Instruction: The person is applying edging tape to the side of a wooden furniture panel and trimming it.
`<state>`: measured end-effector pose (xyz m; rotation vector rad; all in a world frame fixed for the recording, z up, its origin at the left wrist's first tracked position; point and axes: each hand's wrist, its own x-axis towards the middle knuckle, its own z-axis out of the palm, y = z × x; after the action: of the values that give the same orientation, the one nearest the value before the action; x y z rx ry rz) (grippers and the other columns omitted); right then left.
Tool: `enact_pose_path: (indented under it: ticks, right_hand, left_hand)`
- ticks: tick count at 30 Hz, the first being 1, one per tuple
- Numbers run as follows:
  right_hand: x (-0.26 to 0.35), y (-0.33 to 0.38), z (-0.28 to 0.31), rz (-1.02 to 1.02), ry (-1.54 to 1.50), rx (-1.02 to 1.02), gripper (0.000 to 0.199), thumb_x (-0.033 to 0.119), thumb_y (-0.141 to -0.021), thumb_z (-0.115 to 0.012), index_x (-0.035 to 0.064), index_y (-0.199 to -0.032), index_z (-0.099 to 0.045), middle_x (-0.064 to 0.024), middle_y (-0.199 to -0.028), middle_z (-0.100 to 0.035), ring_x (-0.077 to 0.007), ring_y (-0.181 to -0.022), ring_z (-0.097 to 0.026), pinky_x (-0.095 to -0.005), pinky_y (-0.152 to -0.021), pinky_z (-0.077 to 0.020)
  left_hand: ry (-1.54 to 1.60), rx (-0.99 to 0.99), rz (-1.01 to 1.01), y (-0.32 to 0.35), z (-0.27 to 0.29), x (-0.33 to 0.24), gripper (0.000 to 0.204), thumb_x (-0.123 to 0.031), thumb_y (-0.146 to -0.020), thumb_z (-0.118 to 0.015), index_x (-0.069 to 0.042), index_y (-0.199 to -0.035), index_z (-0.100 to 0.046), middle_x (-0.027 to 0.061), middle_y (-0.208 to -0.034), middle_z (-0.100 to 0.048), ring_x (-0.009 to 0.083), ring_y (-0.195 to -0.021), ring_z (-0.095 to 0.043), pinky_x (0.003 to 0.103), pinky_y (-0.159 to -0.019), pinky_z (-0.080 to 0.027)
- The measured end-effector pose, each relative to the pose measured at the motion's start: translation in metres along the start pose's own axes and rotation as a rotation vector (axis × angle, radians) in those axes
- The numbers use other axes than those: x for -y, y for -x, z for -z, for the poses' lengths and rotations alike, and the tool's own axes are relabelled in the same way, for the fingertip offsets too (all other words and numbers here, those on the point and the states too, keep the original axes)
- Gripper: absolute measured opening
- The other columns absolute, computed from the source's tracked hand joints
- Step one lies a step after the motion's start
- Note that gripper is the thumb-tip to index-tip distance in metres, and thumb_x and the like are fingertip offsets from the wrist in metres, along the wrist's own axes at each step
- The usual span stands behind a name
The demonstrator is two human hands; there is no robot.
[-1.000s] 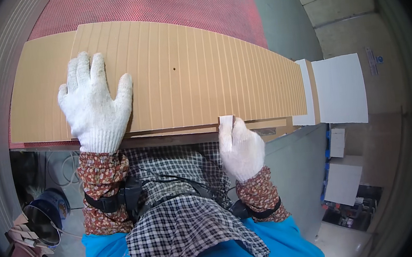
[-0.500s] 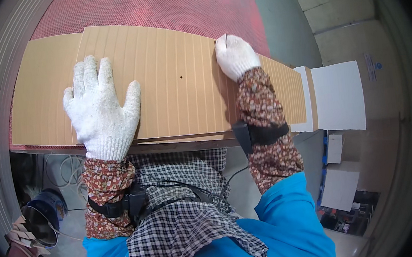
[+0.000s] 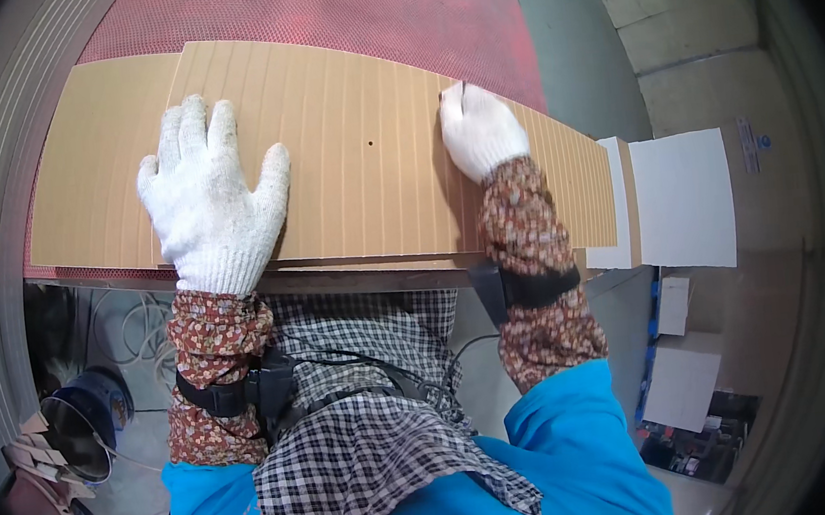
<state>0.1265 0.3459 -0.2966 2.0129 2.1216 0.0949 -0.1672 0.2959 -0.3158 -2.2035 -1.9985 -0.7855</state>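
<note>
A brown cardboard sheet [image 3: 356,198] with parallel crease lines and one small dark hole lies flat on the table. Under its left end another plain brown cardboard sheet [image 3: 101,160] shows. My left hand [image 3: 211,203], in a white knit glove, rests flat on the creased sheet with its fingers spread. Near the sheet's far edge, right of the hole, my right hand [image 3: 485,134] in a matching glove is closed, knuckles up. A small dark bit shows at its fingers; what it belongs to is hidden.
Red mesh matting [image 3: 326,10] covers the table beyond the cardboard. White board [image 3: 683,199] sticks out at the right end. On the floor stand a dark bucket [image 3: 79,433] at left and white boxes [image 3: 685,380] at right. Loops of cable [image 3: 144,336] lie below the table's left side.
My right hand has moved slightly nearer to me across the cardboard, still closed. My left hand stays flat on the sheet. The whole view has shifted a little.
</note>
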Motion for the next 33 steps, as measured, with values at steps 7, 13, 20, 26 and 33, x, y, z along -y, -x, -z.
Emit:
enact_pose_path:
  ticks: [7,13,20,26,33]
  right_hand:
    - [0.040,0.125,-0.001,-0.020,-0.020,-0.170,0.030,0.018,-0.104,-0.048,-0.0013,-0.122,-0.063,-0.0231,-0.092,-0.068,-0.0355,-0.064,-0.072,-0.0461,-0.056,-0.0598]
    - [0.064,0.192,-0.008,-0.175,-0.220,-0.175,0.026,0.016,-0.104,-0.054,-0.0054,-0.115,-0.063,-0.0183,-0.080,-0.068,-0.0284,-0.056,-0.070,-0.0377,-0.047,-0.0554]
    - [0.077,0.203,0.004,-0.327,-0.412,-0.173,0.027,0.025,-0.106,-0.057,0.0014,-0.097,-0.065,-0.0201,-0.060,-0.065,-0.0372,-0.057,-0.070,-0.0466,-0.051,-0.0551]
    - [0.084,0.198,0.010,-0.298,-0.422,-0.144,0.026,0.024,-0.107,-0.056,0.0003,-0.107,-0.066,-0.0205,-0.063,-0.065,-0.0378,-0.059,-0.070,-0.0472,-0.051,-0.0546]
    - [0.078,0.181,0.004,-0.222,-0.337,-0.043,0.028,0.016,-0.103,-0.056,-0.0024,-0.123,-0.062,-0.0182,-0.081,-0.066,-0.0321,-0.058,-0.070,-0.0426,-0.048,-0.0552]
  left_hand:
    - [-0.066,-0.057,-0.015,0.003,-0.007,0.001,0.058,-0.037,-0.084,-0.077,-0.003,-0.130,-0.064,0.0173,-0.140,-0.059,0.0312,-0.134,-0.053,0.051,-0.105,-0.042]
    - [-0.057,-0.036,-0.024,0.008,-0.006,-0.003,0.059,-0.038,-0.085,-0.076,-0.002,-0.130,-0.064,0.0172,-0.139,-0.059,0.0311,-0.134,-0.053,0.052,-0.105,-0.042]
    - [-0.040,-0.030,-0.015,0.009,0.000,-0.003,0.060,-0.038,-0.084,-0.077,-0.002,-0.130,-0.064,0.0174,-0.138,-0.060,0.0310,-0.133,-0.053,0.051,-0.104,-0.042]
    - [-0.025,-0.036,-0.020,0.010,-0.004,0.002,0.059,-0.037,-0.084,-0.077,-0.001,-0.129,-0.065,0.0183,-0.138,-0.060,0.0315,-0.132,-0.054,0.051,-0.104,-0.042]
    - [-0.045,-0.002,-0.019,0.001,-0.008,0.004,0.060,-0.037,-0.086,-0.075,0.000,-0.133,-0.063,0.0196,-0.142,-0.058,0.0341,-0.132,-0.055,0.049,-0.105,-0.043]
